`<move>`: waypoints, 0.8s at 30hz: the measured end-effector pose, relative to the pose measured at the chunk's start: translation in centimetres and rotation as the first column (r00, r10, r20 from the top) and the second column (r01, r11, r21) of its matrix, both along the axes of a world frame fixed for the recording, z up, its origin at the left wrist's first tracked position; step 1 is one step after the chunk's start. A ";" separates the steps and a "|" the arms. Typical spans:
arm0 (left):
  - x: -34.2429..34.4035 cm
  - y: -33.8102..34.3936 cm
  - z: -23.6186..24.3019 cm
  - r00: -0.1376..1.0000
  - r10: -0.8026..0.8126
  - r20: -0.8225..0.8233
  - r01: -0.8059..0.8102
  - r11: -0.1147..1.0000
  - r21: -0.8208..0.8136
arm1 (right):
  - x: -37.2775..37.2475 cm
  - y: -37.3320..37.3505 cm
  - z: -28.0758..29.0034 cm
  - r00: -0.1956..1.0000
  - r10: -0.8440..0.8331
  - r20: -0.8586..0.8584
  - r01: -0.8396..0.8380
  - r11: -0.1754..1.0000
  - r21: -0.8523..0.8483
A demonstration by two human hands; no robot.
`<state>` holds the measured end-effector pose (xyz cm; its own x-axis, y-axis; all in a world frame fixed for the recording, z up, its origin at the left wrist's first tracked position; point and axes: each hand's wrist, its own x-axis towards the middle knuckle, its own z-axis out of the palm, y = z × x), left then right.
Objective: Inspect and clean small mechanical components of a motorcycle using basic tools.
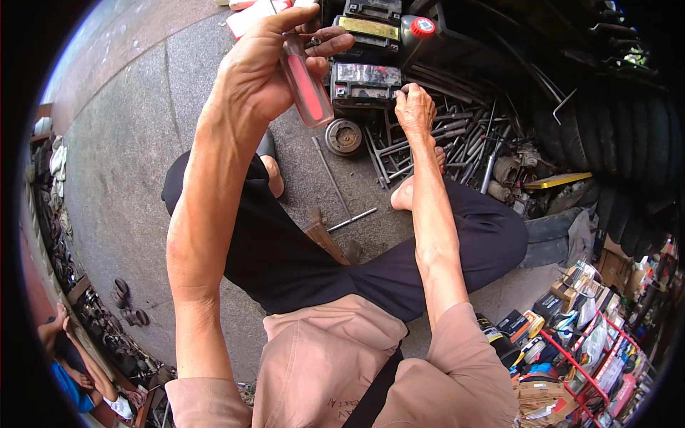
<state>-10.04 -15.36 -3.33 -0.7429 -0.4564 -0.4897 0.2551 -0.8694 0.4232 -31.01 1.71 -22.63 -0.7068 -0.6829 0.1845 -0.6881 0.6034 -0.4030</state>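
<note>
My left hand point(260, 68) is raised at the upper middle, its fingers closed on a clear-handled tool point(307, 85) with a red core. It looks like a screwdriver; most of its far end is hidden by the fingers. Beyond it, on the ground, lies a black motorcycle battery point(366, 82) with a shiny top. At the battery's right end is my right hand point(416, 110), its fingers pressed together at the corner by the terminal. Anything small between those fingertips is hidden.
More batteries point(371, 32) and a dark bottle with a red cap point(422, 28) stand behind. A round metal part point(343, 136), a thin rod point(332, 178) and a wooden-handled hammer point(325, 239) lie before me. Loose wrenches and sockets point(464, 143) are heaped right. Another person's legs point(85, 349) show lower left.
</note>
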 end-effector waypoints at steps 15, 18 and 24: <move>0.6 -0.5 -0.1 0.990 -0.119 -0.072 0.098 0.966 -0.240 | -0.2 -0.6 0.7 0.991 -0.069 0.117 0.058 0.994 0.096; 0.5 -0.4 0.1 0.989 -0.129 -0.072 0.108 0.964 -0.243 | 0.1 -0.6 1.1 0.989 -0.074 0.128 0.068 0.996 0.048; 0.0 0.6 1.0 0.999 -0.053 -0.004 0.050 0.965 -0.256 | 0.3 -0.5 2.5 0.984 -0.099 0.146 0.078 0.987 0.142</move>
<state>-10.04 -14.76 -2.30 -0.7734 -0.5264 -0.3533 0.2187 -0.7446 0.6307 -30.70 1.17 -20.17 -0.7782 -0.6277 -0.0196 -0.5667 0.7153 -0.4089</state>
